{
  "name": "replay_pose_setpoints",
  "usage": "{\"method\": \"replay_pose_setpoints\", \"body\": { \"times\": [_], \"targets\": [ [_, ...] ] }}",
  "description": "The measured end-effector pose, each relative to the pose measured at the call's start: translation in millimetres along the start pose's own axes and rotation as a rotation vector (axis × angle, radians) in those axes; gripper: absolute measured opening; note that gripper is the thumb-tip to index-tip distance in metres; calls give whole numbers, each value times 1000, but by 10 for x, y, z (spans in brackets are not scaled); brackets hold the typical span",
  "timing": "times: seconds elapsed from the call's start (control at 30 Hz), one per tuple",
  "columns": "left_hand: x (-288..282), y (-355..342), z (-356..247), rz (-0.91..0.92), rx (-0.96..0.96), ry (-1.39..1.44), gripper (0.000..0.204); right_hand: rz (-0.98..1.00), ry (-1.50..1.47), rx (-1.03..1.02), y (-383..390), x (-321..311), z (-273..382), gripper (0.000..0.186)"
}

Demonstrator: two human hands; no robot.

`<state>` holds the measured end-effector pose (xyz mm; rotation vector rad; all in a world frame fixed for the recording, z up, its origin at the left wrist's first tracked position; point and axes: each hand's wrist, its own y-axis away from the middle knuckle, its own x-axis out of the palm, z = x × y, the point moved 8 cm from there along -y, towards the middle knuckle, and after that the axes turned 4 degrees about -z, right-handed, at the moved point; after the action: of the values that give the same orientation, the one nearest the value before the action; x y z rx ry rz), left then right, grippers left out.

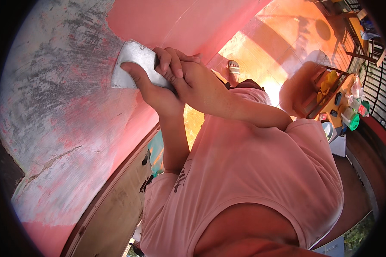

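Observation:
A broad, flat metal scraper (137, 55) lies against the wall (73, 77), its far edge on a grey, scuffed patch with pink showing through. My left hand (158, 96) grips the scraper, the thumb stretched across its shiny face and the other fingers mostly hidden. Over the scraper's near side my right hand (188, 77) is closed, its fingers bent and overlapping the left hand. Whatever handle the scraper has is covered by both hands.
Smooth pink wall (158, 21) borders the grey patch, and a crack (55, 160) runs through its lower part. A brown door frame (111, 184) edges the wall below. At the right, a wooden table (330, 111) carries a green-lidded container (351, 120). A sandalled foot (233, 70) stands on the orange floor.

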<state>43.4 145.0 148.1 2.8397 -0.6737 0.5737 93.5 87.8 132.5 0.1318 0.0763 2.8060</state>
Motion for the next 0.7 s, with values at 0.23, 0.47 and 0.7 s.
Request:
{"method": "replay_pose_setpoints", "body": {
  "times": [0.23,0.47,0.7],
  "targets": [
    [-128,41,-39,-67,57,-46,66,-70,10,-219,11,55,26,22],
    [-28,34,-148,71,-41,-28,68,212,-307,-138,-18,72,222,35],
    [-99,118,67,-125,-83,-62,66,557,-695,374,155,188,-288,35]
  ]
}}
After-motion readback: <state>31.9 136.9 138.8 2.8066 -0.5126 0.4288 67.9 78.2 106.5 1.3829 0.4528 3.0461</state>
